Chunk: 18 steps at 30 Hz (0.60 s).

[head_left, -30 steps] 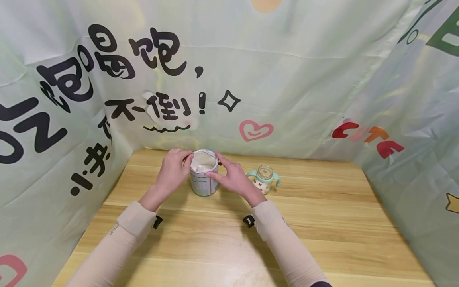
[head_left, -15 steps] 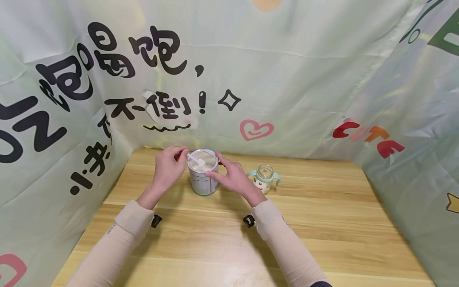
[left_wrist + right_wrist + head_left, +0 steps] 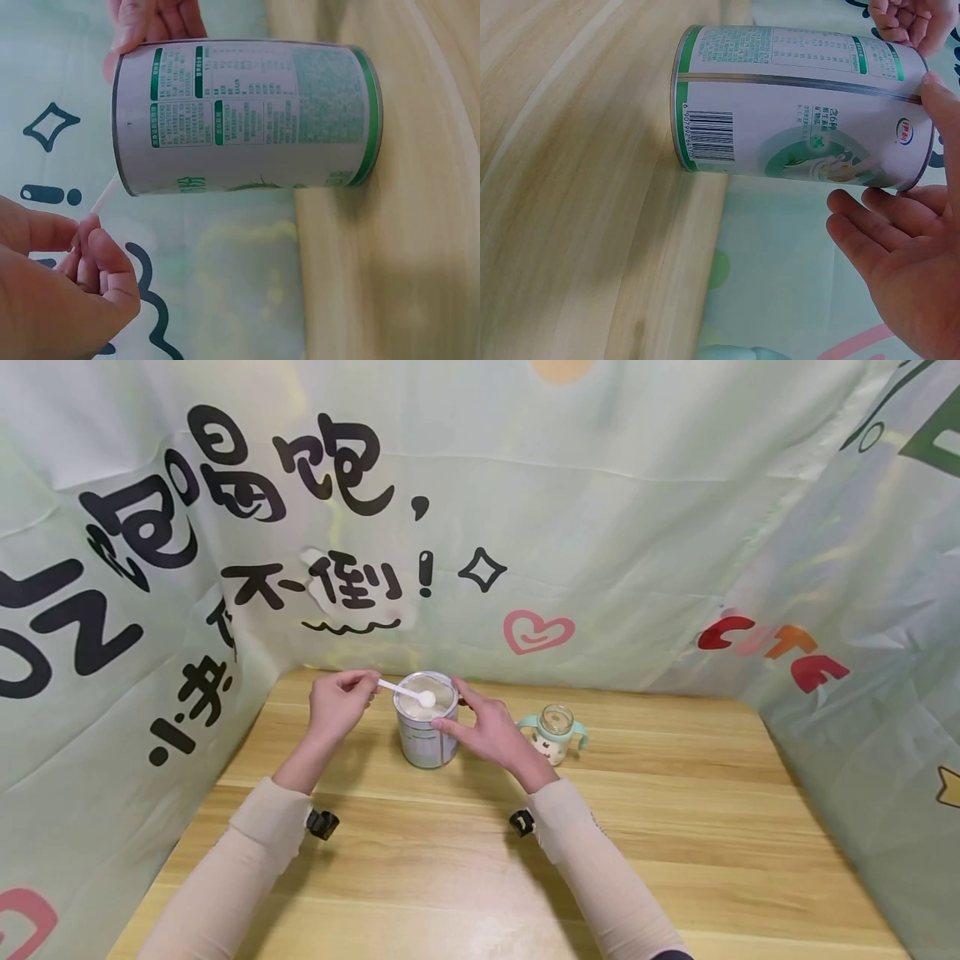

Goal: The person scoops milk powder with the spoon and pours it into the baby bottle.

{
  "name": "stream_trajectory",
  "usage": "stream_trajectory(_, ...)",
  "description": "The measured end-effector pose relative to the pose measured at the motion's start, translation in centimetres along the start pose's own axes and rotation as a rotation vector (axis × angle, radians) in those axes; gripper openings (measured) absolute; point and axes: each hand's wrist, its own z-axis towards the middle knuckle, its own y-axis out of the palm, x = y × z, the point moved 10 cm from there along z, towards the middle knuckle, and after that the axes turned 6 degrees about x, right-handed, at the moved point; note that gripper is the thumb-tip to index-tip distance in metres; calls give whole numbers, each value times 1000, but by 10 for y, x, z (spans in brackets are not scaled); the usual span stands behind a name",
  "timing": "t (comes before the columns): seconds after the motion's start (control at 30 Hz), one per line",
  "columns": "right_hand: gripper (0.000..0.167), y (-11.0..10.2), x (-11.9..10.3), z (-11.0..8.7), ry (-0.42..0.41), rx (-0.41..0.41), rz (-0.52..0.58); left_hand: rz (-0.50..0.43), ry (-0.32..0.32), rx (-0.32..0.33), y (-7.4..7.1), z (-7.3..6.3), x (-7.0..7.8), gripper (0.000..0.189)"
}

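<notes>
In the head view, an open milk powder can (image 3: 426,743) stands upright on the table, pale powder (image 3: 441,692) inside it. My left hand (image 3: 339,703) is just left of the can and pinches the handle end of a white scoop (image 3: 400,689) between thumb and fingers. The scoop's bowl sits over the powder, with white powder in it. My right hand (image 3: 491,727) holds the can by its upper right side, thumb in front at the rim. The right wrist view shows the can's printed side (image 3: 802,112) between thumb and fingers.
A baby bottle (image 3: 550,746) with mint handles and no cap stands right of the can, close behind my right wrist. The wooden table (image 3: 675,827) meets a printed cloth backdrop (image 3: 637,568) at the back and both sides.
My left hand has drawn back leftward from the can's rim. The scoop, hidden at first, now shows with its bowl raised above the powder. My right hand stays on the can.
</notes>
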Motion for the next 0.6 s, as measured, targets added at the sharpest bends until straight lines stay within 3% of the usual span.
stream_trajectory(0.13,88,-1,-1,0,-11,3,-2,-108,-85,-31,4,-1,-8,30)
stream_trajectory(0.3,88,-1,-2,0,-12,1,0,-139,-144,-49,6,-3,-13,33)
stream_trajectory(0.6,87,-2,-2,0,-7,-6,3,-237,-194,-59,8,-1,-11,35)
